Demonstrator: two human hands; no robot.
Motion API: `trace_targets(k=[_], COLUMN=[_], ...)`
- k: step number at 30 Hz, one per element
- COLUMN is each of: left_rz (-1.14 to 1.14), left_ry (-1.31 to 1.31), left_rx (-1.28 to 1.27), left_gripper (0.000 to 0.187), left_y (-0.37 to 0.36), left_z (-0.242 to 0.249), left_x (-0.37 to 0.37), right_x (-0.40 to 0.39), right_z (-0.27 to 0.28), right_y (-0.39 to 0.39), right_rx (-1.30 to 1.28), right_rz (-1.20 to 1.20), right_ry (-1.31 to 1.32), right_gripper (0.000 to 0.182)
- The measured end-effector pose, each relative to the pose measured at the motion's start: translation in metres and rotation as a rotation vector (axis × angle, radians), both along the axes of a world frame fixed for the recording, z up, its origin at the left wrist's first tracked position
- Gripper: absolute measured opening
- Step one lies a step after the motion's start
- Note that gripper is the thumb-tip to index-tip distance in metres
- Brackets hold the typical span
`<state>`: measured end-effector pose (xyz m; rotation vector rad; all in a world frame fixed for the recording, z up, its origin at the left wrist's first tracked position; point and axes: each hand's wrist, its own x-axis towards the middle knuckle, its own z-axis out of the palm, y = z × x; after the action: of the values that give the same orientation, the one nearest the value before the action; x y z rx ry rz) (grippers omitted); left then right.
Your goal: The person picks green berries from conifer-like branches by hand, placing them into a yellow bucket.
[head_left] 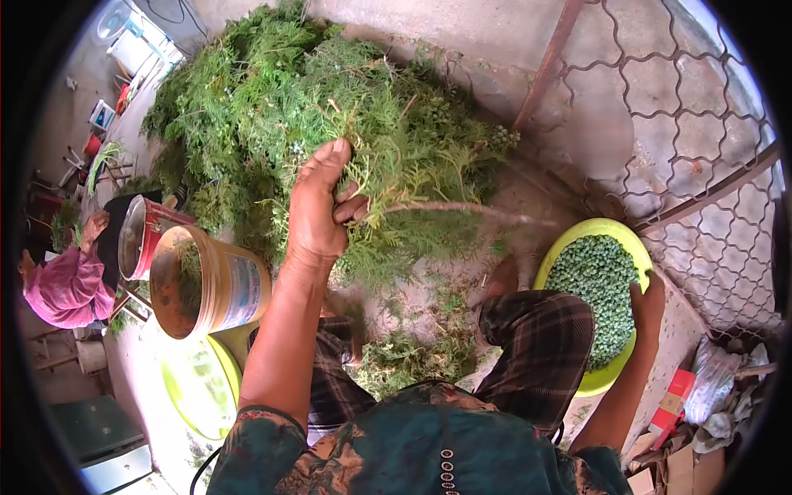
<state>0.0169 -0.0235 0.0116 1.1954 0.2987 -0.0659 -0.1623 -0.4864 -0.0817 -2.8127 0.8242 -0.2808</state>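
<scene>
My left hand (326, 202) is closed on a leafy evergreen branch (421, 206), its thumb pressed against the fingers. The branch's bare brown stem points to the right. Behind it rises a big heap of cut evergreen branches (247, 107), some bearing small pale berries. By my right knee stands a yellow-green basin (596, 384) filled with small green berries (590, 280). My right hand (648, 301) is at the basin's right side, over the rim and next to the berries. Its fingers are mostly hidden, so their grip cannot be made out.
A yellowish bucket (210, 285), a red bucket (136, 239) and a bright yellow-green basin (198, 384) stand to the left. Another person in a pink top (74, 285) sits beyond. Metal lattice (685, 107) leans at the right. Cartons and plastic bags (711, 384) lie lower right.
</scene>
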Motion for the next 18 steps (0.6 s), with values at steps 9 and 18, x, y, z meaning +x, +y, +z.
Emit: trace_targets(k=[9, 18], left_rz=[-0.158, -0.294], left_ry=[-0.241, -0.652], left_rx=[0.14, 0.459], left_gripper=[0.037, 0.046], left_y=[-0.004, 0.019], left_z=[-0.008, -0.01], left_x=[-0.009, -0.017], right_x=[0.13, 0.137], right_z=[0.113, 0.078], right_y=[0.235, 0.276], right_rx=[0.311, 1.67], right_rz=[0.836, 0.887], right_ry=[0.053, 0.23], right_gripper=[0.066, 0.049])
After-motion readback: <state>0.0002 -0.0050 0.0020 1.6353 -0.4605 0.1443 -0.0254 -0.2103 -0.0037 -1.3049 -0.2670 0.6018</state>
